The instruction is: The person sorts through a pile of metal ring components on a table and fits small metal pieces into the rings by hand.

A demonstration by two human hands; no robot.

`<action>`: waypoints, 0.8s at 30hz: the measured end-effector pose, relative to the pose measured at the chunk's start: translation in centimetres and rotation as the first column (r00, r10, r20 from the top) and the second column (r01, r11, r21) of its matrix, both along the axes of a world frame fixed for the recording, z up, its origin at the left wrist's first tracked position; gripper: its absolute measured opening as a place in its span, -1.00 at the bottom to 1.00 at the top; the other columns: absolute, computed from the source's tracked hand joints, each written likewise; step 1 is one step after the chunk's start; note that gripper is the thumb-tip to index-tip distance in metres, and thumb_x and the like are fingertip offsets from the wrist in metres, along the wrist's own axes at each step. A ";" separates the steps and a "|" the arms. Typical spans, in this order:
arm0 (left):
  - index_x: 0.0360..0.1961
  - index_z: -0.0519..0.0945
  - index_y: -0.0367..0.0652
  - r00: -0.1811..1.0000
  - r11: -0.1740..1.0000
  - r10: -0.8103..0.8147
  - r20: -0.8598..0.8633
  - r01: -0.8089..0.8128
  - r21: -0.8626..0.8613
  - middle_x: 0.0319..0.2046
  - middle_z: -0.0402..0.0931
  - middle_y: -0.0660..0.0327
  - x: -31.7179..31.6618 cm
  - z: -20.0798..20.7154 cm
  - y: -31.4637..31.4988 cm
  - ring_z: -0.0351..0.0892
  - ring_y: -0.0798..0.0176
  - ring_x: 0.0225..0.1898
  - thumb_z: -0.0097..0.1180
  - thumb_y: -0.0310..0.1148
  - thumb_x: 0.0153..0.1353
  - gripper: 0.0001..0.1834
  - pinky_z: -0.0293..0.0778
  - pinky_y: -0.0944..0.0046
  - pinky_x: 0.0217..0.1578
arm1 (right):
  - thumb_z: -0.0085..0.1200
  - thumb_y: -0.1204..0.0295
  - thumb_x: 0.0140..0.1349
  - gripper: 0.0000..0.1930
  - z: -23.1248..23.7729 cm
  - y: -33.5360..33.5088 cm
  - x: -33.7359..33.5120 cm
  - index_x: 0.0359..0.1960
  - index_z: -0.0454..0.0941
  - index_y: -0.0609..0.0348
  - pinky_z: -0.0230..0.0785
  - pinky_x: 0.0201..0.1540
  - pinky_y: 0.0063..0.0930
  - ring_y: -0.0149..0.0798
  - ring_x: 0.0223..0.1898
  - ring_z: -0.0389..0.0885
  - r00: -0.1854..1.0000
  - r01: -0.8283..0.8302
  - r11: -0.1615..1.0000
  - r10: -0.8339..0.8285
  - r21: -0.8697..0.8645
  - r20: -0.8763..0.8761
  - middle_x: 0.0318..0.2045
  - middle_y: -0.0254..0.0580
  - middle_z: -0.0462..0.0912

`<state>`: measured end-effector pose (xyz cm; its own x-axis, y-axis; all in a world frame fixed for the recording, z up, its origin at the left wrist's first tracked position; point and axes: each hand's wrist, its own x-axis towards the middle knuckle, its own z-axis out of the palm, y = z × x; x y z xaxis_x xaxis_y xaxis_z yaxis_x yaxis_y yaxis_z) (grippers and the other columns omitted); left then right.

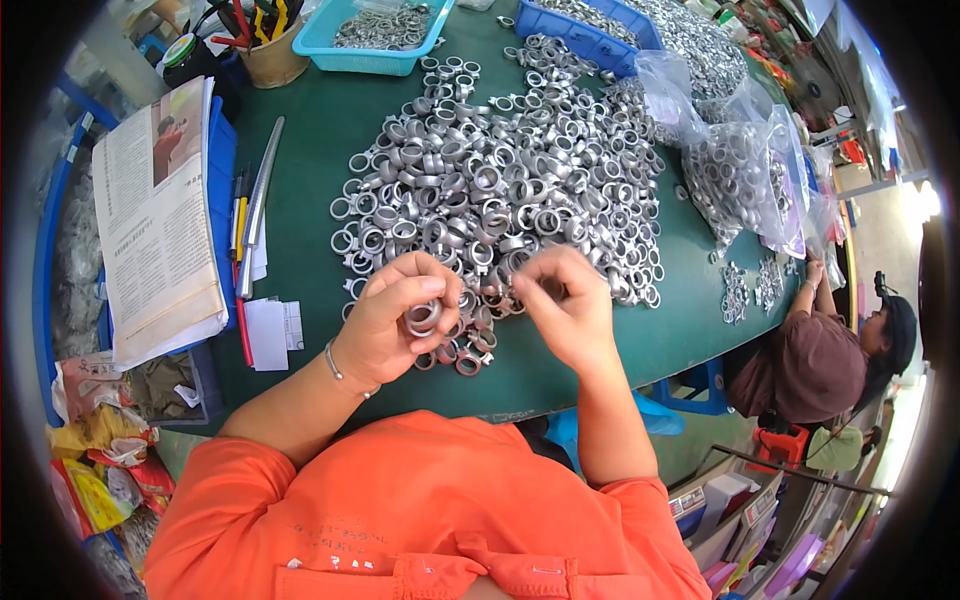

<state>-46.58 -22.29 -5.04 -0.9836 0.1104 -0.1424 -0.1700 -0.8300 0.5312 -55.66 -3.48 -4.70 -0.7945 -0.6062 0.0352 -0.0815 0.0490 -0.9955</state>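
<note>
A wide heap of silvery metal rings [500,180], many with a small knob on the rim, covers the middle of the green table. At its near edge, my left hand [385,305] has its fingers curled round a metal ring [423,319], held with its opening facing up toward me. My right hand [578,315] hovers just to the right over the heap, slightly smeared by motion. Its thumb and index finger are pinched together; whatever may be between them is too small to tell. A few loose rings [467,363] lie below the left hand.
A turquoise basket [365,60] and a blue bin [570,32] of metal parts stand at the back. Plastic bags of rings [725,180] sit on the right. Leftward lie a tapered metal rod [262,205], pens and a newspaper [160,230]. A co-worker [815,360] sits at far right.
</note>
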 end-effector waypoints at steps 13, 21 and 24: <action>-0.38 0.44 -0.26 0.983 0.830 0.178 0.052 -0.121 -0.544 -0.55 0.43 0.24 0.3 0.2 0.3 0.39 0.51 -0.64 0.13 -0.61 0.05 -0.87 0.19 0.57 -0.78 | 0.06 0.52 0.18 -0.86 1.0 -0.1 0.7 -0.24 0.48 0.25 0.33 -0.58 -0.60 -0.38 -0.52 0.50 0.963 0.260 0.962 -0.251 0.081 -0.102 -0.43 -0.25 0.48; -0.40 0.46 -0.25 0.985 0.823 0.167 0.035 -0.119 -0.556 -0.59 0.45 0.28 0.1 0.7 1.0 0.37 0.58 -0.68 0.17 -0.57 0.05 -0.87 0.20 0.57 -0.75 | -0.08 0.53 0.21 -0.76 0.4 1.8 2.1 -0.10 0.44 0.34 0.30 -0.69 -0.65 -0.34 -0.59 0.55 0.666 0.202 0.920 0.123 -0.336 0.736 -0.45 -0.07 0.59; -0.40 0.46 -0.25 0.985 0.836 0.171 0.034 -0.126 -0.534 -0.59 0.46 0.28 0.1 0.6 0.9 0.39 0.57 -0.67 0.17 -0.57 0.05 -0.87 0.20 0.57 -0.76 | -0.08 0.57 0.13 -0.74 0.1 2.6 1.9 -0.12 0.44 0.34 0.26 -0.72 -0.65 -0.32 -0.62 0.53 0.581 0.113 0.879 0.320 -0.464 0.748 -0.45 -0.05 0.59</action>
